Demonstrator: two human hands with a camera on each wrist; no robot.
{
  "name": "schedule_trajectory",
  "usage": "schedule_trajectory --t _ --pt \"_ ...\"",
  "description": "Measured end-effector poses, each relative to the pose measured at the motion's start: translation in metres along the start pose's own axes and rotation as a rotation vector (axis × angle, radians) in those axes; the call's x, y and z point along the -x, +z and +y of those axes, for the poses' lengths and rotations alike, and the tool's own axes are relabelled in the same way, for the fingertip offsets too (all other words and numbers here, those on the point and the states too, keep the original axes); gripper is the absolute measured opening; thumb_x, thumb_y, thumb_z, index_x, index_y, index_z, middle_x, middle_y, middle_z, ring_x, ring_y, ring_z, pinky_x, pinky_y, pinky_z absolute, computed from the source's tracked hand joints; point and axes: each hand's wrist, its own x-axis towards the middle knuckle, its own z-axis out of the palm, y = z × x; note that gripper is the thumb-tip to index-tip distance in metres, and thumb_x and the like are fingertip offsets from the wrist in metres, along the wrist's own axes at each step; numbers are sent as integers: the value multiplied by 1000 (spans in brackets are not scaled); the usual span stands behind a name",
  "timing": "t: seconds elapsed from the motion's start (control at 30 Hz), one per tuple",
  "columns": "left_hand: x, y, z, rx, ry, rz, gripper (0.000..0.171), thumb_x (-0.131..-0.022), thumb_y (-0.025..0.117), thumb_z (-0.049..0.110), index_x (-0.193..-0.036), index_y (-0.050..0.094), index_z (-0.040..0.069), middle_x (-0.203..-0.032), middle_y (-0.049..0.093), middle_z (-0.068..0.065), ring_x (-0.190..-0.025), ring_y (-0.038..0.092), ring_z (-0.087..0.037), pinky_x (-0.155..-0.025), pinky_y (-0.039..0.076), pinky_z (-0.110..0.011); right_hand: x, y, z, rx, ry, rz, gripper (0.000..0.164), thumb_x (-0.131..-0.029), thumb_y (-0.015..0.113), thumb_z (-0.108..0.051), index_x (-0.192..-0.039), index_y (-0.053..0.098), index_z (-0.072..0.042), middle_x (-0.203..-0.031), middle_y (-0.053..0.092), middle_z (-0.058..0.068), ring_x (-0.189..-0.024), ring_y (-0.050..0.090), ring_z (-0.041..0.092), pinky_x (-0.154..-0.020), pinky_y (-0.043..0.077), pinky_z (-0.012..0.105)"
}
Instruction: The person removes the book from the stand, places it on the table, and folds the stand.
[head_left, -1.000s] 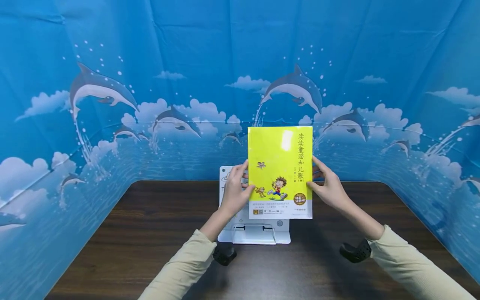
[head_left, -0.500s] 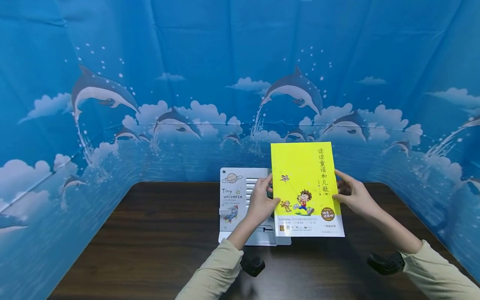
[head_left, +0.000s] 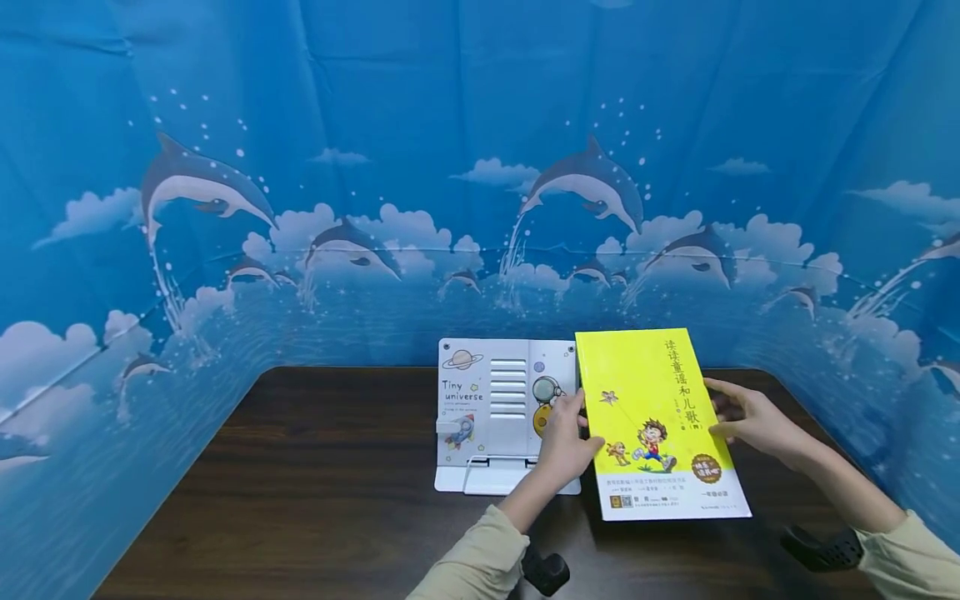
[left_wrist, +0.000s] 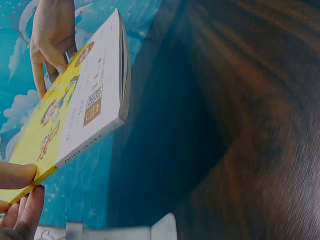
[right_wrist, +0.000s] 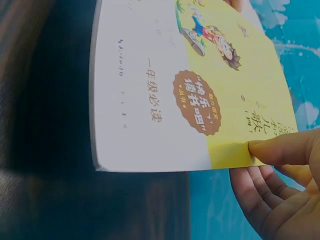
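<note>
A yellow and white children's book [head_left: 637, 400] is held between both hands, closed, its cover toward the head camera and its top leaning away. My left hand [head_left: 566, 442] pinches the spine edge, thumb on the cover and fingers behind, as the left wrist view of the book [left_wrist: 75, 95] also shows. On the opposite edge my right hand [head_left: 757, 421] grips with thumb in front; in the right wrist view its thumb [right_wrist: 282, 148] presses the yellow cover. Left of the book stands a white metal book stand [head_left: 465, 433] with space drawings, a wire holder at its foot.
The dark wooden table [head_left: 315, 500] spreads under everything. Behind and at both sides hangs a blue curtain [head_left: 420, 100] printed with dolphins and clouds. Black wrist devices [head_left: 546, 573] sit at both sleeves.
Both hands have carried the book right and down, away from in front of the book stand, which now shows almost fully. The book has tilted back and turned slightly. The stand stays put.
</note>
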Motion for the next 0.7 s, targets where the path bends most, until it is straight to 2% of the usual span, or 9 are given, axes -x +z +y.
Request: schedule_trajectory --t 0.13,0.37,0.5,0.7 --pt "5 13 0 -14 -11 -25 72 -73 72 0 -136 37 1 -113 45 -5 -84 46 -7 -64 42 -13 10 -3 15 -41 47 -21 77 -80 63 -5 -139 16 11 -97 52 16 -80 52 21 -60 49 33" --pt "10 28 -4 4 -31 -48 70 -73 72 1 -135 40 5 -110 45 -3 -82 46 -5 -64 42 -14 18 -5 32 -70 96 -55 78 -81 62 -7 -140 15 11 -98 51 17 -78 53 21 -61 49 32" --pt "12 35 -12 27 -36 -57 69 -73 71 -1 -134 40 2 -106 45 -4 -80 46 -6 -66 43 -15 19 -2 41 -103 143 -70 77 -81 62 -7 -140 15 10 -99 49 18 -79 52 22 -61 48 32" --pt "14 43 -21 34 -47 -31 70 -70 71 -5 -132 40 -5 -107 46 -7 -81 49 -9 -66 44 -17 19 9 53 -120 180 -71 77 -81 62 -8 -139 15 11 -102 49 17 -85 50 23 -63 48 31"
